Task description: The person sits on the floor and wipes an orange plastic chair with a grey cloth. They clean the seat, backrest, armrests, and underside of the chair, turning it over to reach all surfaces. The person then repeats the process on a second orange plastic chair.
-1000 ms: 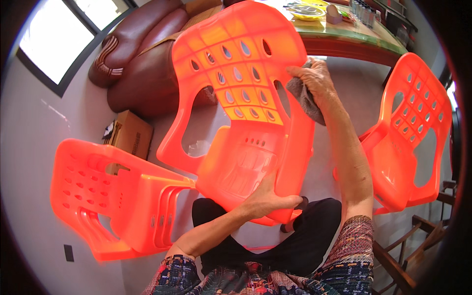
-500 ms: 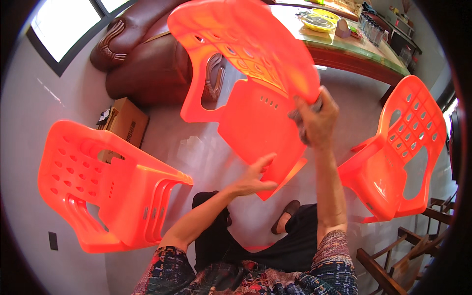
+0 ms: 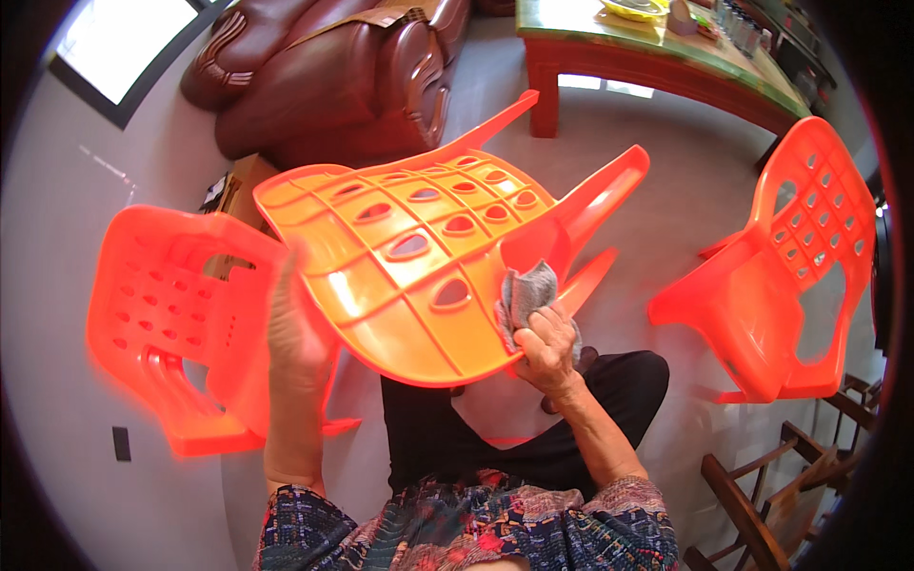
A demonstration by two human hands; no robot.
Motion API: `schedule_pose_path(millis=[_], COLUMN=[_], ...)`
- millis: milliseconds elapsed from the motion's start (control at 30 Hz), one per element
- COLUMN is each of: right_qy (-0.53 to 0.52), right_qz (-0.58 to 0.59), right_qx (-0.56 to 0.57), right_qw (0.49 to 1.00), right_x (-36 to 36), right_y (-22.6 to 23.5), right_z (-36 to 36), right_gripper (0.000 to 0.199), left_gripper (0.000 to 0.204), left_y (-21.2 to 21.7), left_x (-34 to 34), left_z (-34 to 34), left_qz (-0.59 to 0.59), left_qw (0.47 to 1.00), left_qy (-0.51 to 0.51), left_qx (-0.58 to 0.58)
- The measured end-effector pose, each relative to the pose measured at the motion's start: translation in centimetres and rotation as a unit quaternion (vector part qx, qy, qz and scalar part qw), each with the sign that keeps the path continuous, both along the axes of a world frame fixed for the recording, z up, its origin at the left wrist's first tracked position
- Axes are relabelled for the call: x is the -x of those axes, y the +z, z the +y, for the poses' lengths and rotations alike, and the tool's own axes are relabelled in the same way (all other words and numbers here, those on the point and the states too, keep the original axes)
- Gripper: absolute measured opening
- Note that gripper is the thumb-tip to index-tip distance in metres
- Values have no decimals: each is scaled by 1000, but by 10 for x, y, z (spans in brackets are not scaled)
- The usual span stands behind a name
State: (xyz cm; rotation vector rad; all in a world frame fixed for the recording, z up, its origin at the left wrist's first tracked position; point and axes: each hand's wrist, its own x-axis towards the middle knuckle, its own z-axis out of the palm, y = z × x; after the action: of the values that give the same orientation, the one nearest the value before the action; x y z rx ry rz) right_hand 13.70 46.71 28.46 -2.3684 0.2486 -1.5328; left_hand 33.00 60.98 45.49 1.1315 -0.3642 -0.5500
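Tilted over in front of my legs is an orange plastic chair [image 3: 381, 295], the ribbed rear of its perforated backrest facing up and its legs pointing away to the upper right. In my right hand [image 3: 547, 350] a grey cloth [image 3: 529, 295] is bunched up, pressed at the right edge of the backrest. Smeared by motion, my left hand [image 3: 297, 319] is at the backrest's left edge; whether its fingers grip the rim is unclear. Behind that hand stands a stack of similar orange chairs [image 3: 181, 309].
On the right stands another orange chair [image 3: 752, 333]. Dark wooden furniture [image 3: 771, 495] is at the lower right. Beyond are a brown leather sofa [image 3: 324, 90], a cardboard box [image 3: 249, 181] and a wooden table [image 3: 619, 43] bearing a yellow basket [image 3: 636, 8].
The chair has been turned over, from its seat side showing to its backrest's rear facing up. The right hand came down with the cloth; the left moved left to the backrest's edge.
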Motion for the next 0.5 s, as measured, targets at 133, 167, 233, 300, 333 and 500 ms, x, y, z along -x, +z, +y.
schedule_pose_path(millis=[133, 167, 233, 300, 333, 500], right_qy=[4, 12, 59, 122, 155, 270], right_qz=[128, 176, 265, 344, 383, 153], right_qx=[-6, -23, -82, -163, -205, -602], right_qw=[992, 984, 959, 917, 887, 736], right_x=[28, 31, 40, 52, 57, 66], right_y=[-34, -36, -39, -35, -34, 10], right_z=[5, 6, 5, -6, -14, -43], right_gripper=[16, 17, 19, 21, 25, 37], left_gripper=[39, 37, 35, 40, 43, 34], left_y=[-56, -68, -94, -114, -127, -141], left_x=[9, 15, 20, 28, 31, 38], left_z=[23, 26, 36, 43, 48, 52], left_qz=[81, 88, 121, 160, 181, 176], left_qw=[994, 992, 986, 982, 978, 982], left_qy=[-7, 19, 56, 70, 81, 54], left_qx=[-80, -82, -105, -76, -67, -47])
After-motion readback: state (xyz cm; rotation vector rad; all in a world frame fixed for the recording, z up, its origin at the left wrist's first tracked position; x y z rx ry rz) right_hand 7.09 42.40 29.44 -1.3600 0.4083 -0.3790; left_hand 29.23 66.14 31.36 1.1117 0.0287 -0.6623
